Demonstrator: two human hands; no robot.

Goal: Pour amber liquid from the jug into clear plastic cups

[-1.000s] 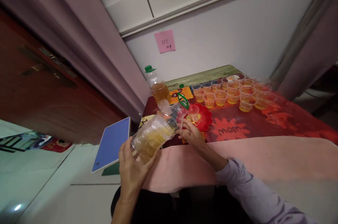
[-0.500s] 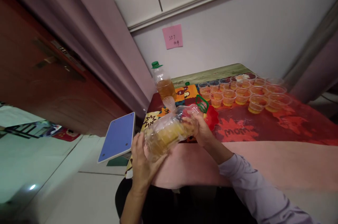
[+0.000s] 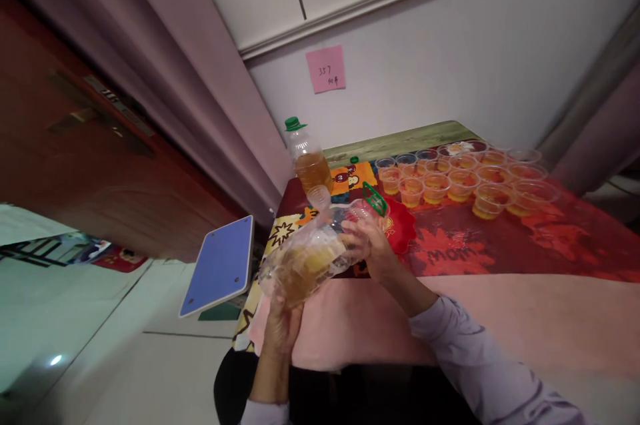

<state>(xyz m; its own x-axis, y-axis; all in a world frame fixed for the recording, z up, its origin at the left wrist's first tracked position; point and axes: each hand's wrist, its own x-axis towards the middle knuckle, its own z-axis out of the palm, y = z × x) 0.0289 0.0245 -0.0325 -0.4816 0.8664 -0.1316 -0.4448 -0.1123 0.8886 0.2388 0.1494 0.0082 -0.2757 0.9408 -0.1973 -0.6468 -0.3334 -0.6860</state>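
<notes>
A large clear plastic bottle (image 3: pixel 305 261) with yellowish-brown liquid lies tilted between my hands, above the near left part of the table. My right hand (image 3: pixel 375 245) is closed around its narrower right end, where a green loop (image 3: pixel 374 199) shows. My left hand (image 3: pixel 283 323) holds the wide lower end from beneath, its fingers partly hidden behind the bottle. A ribbed clear plastic piece (image 3: pixel 319 197) shows just above the bottle; whether it is joined to it I cannot tell. Beyond the right hand lies a red scalloped dish (image 3: pixel 404 228), partly covered.
A second bottle (image 3: pixel 311 168) with a green cap stands upright at the back left. Several clear cups (image 3: pixel 459 183) with yellow liquid stand in rows at the right. A small green cap (image 3: pixel 355 160) lies near the wall. A blue board (image 3: pixel 220 265) is left of the table.
My left hand has shifted down and under the wide end of the bottle. The bottle has moved slightly left, and the liquid sits more toward its lower left end.
</notes>
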